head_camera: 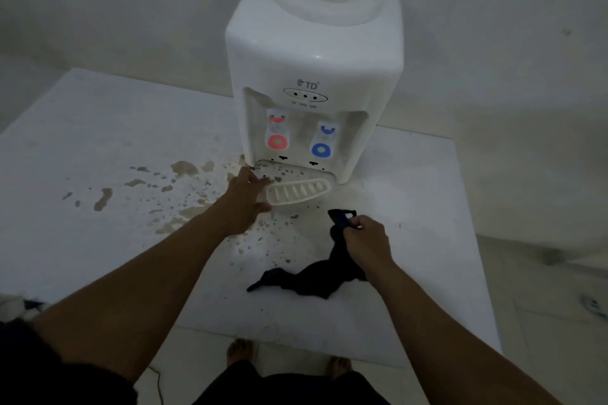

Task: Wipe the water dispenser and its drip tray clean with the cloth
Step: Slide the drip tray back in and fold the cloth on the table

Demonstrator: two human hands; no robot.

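Observation:
A white tabletop water dispenser [316,52] stands at the back of a white table [98,128], with a red tap and a blue tap in its recess. Its white slotted drip tray [297,192] sits at the dispenser's foot, pulled partly forward. My left hand [246,199] grips the tray's left end, thumb below and fingers above. My right hand [367,242] is closed on a dark cloth [316,276], which hangs from the fist and trails on the table to the lower left.
Brown dried stains and dark specks [184,194] spread over the table left of and in front of the dispenser. The table's front edge lies near my bare feet [240,352]. A wall stands close behind the dispenser. A cable runs on the floor at lower left.

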